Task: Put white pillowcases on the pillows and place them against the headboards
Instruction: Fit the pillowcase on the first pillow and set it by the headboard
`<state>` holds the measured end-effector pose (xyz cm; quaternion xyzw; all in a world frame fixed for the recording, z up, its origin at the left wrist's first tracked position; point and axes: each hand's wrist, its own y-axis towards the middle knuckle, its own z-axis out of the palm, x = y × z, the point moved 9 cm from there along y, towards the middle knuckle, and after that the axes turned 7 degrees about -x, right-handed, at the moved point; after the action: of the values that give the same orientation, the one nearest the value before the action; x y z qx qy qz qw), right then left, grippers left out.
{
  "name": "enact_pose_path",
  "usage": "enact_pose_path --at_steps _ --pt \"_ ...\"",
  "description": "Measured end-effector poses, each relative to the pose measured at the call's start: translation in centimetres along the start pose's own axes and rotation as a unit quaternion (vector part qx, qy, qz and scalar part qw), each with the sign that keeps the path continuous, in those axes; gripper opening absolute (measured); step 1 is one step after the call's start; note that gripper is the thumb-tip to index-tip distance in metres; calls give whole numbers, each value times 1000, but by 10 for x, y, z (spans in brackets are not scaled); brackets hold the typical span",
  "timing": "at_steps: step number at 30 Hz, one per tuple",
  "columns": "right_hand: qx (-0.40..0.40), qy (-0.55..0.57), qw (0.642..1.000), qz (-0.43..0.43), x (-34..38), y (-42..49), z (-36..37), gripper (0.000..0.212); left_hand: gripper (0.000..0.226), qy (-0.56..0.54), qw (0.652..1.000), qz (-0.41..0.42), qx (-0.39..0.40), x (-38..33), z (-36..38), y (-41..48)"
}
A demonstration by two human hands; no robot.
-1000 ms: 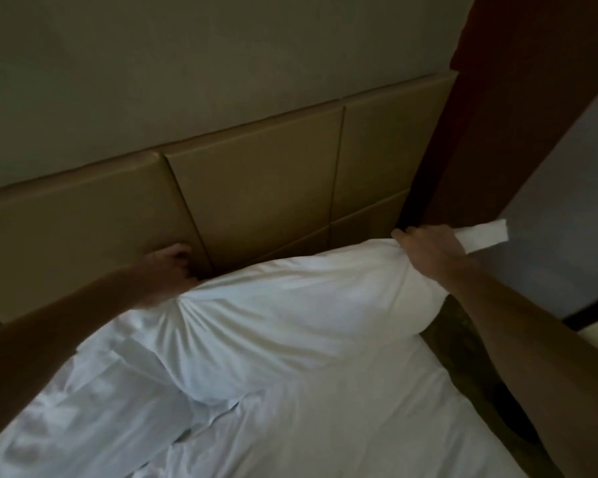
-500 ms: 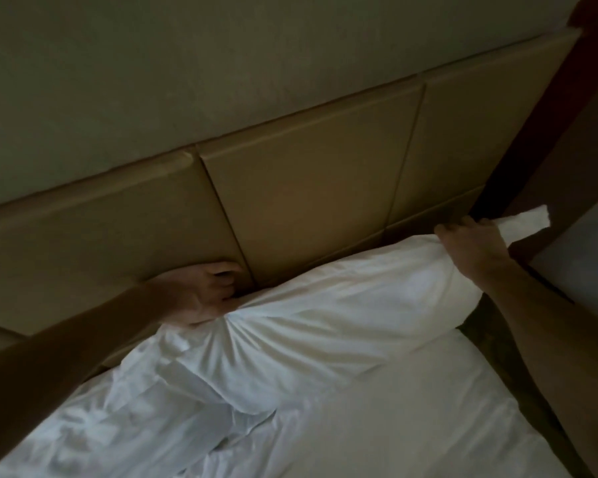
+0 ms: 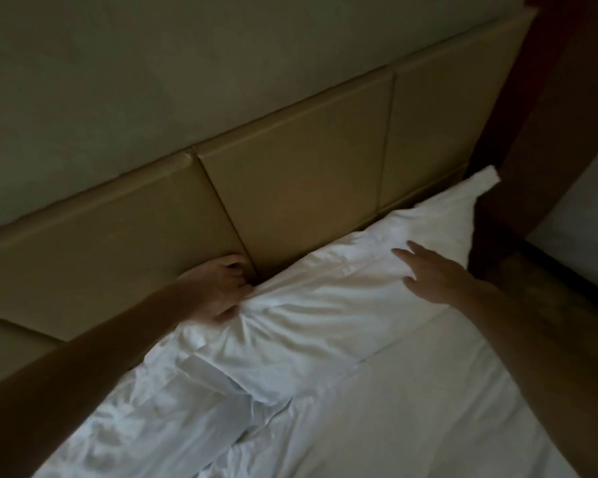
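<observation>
- In the head view, we see our left hand [image 3: 218,293] clenched on the bunched left end of the pillow [image 3: 328,305], fingers curled into the gathered white fabric right at the foot of the headboard [image 3: 290,181].
- Our right hand [image 3: 435,276] is released, fingers spread and extended over the pillow's right half; we cannot tell whether the palm presses the fabric or hovers just above it.
- The pillow, in its white pillowcase, lies along the headboard, its upper edge touching the panels and its far right corner [image 3: 484,179] poking up beside a dark wooden post [image 3: 532,139].
- It rests on a bed covered by a white sheet [image 3: 446,408], smooth on the right and crumpled at lower left.
- The room is dim, with a plain pale wall [image 3: 152,81] above.
- The headboard is made of flat, padded tan rectangular panels with thin dark seams; the pillowcase radiates soft folds from our left grip.
</observation>
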<state>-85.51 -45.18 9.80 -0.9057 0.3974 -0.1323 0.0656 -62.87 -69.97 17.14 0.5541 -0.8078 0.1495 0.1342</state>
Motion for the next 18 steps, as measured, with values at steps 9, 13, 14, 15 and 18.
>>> enact_pose_path --at_steps 9,13,14,15,18 --pt "-4 35 998 48 -19 -58 8 63 73 -69 974 -213 -34 -36 -5 105" --pt "8 47 997 65 -36 -87 43 61 74 -113 941 -320 -4 -30 12 136" --pt "16 46 997 64 -41 -97 55 61 71 -126 930 -345 -3 -27 15 140" --pt "24 44 997 66 -48 -108 66 61 65 -135 921 -366 -17 -23 15 143" --pt "48 33 994 94 -77 -135 86 61 56 -91 922 -375 -34 -17 14 152"
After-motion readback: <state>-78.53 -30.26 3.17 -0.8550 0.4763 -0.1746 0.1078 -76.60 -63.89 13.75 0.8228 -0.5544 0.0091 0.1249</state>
